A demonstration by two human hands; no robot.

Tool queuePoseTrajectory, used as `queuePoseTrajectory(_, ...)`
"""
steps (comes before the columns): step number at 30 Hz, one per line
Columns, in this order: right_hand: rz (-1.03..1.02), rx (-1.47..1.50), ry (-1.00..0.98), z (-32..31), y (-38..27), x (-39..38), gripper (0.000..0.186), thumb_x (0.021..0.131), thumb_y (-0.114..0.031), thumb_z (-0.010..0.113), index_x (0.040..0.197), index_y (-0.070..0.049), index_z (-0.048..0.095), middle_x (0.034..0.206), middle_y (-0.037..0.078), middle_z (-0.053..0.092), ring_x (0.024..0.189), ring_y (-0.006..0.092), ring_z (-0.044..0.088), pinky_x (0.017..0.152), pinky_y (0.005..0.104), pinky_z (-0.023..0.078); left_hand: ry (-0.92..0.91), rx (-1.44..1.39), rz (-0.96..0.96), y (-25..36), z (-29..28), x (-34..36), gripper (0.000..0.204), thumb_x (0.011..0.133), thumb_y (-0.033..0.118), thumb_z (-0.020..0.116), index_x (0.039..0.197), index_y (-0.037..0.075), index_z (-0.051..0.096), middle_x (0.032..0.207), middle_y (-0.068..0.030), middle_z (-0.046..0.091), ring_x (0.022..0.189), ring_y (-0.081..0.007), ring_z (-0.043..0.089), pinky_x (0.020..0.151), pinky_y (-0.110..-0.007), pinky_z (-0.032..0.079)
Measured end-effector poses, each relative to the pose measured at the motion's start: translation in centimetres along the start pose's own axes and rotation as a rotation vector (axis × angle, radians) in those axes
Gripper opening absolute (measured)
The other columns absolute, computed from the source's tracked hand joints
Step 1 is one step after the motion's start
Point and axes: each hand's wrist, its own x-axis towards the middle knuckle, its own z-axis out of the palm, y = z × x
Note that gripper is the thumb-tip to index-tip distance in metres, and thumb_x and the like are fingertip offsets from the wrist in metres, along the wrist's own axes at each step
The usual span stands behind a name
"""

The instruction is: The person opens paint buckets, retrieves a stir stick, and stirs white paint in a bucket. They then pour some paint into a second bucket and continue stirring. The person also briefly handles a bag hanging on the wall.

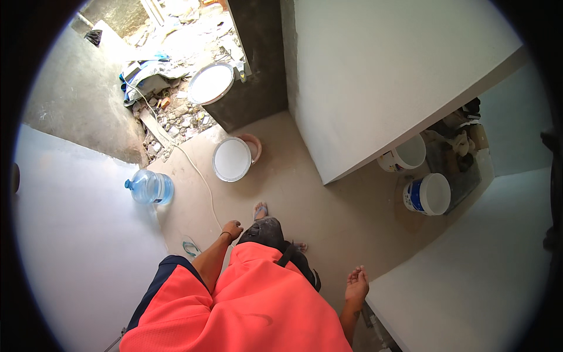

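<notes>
I look down over my orange shirt at a beige floor. My left hand hangs at my side with its fingers curled in and nothing visible in them; a thin white cord runs along the floor just beyond it. My right hand hangs open and empty next to the corner of a white wall. One foot in a sandal points toward a white bucket of paint.
A blue water jug lies by the left wall. A larger white-filled tub stands near rubble in a doorway. Two more buckets sit at the right beside clutter. A loose sandal lies on the floor. White walls close in on both sides.
</notes>
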Motion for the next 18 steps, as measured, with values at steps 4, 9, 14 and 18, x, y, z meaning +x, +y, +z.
queuePoseTrajectory(4,0.057,0.107,-0.069,-1.3,-0.8,1.3,0.025,0.098,-0.012,0.055,0.122,-0.012,0.062,0.112,0.0,0.062,0.099,0.0135,0.057,0.092,0.0336,0.045,0.002,-0.008,0.096,2.6,0.4,-0.1,0.043,0.08,0.026,0.062,0.114,0.0,0.069,0.118,-0.0209,0.066,0.114,-0.0365,0.061,0.099,-0.042,0.048)
queuePoseTrajectory(9,0.088,0.127,-0.193,3.5,-4.1,3.8,0.02,0.095,-0.011,0.057,0.113,-0.013,0.063,0.113,0.002,0.063,0.101,0.0153,0.057,0.095,0.036,0.043,0.128,-0.1,0.182,4.6,1.6,1.6,0.037,0.08,0.025,0.062,0.106,0.0,0.071,0.111,-0.0208,0.069,0.107,-0.035,0.065,0.094,-0.041,0.05)
queuePoseTrajectory(14,-0.06,0.31,-0.168,7.8,-13.0,4.8,0.031,0.102,-0.038,0.05,0.097,-0.011,0.063,0.117,0.004,0.064,0.11,0.0186,0.052,0.101,0.0395,0.038,-0.228,-0.163,-0.189,7.1,4.9,5.4,0.026,0.078,0.021,0.066,0.096,0.004,0.075,0.103,-0.0158,0.073,0.098,-0.0299,0.069,0.085,-0.04,0.054)
queuePoseTrajectory(18,-0.192,0.391,-0.18,6.8,-19.1,5.1,0.043,0.102,-0.047,0.045,0.087,-0.011,0.064,0.122,0.005,0.062,0.109,0.0192,0.052,0.101,0.039,0.038,-0.292,0.766,0.825,14.4,6.0,8.9,0.018,0.076,0.023,0.071,0.09,0.013,0.076,0.098,-0.0096,0.073,0.094,-0.03,0.069,0.079,-0.043,0.056)
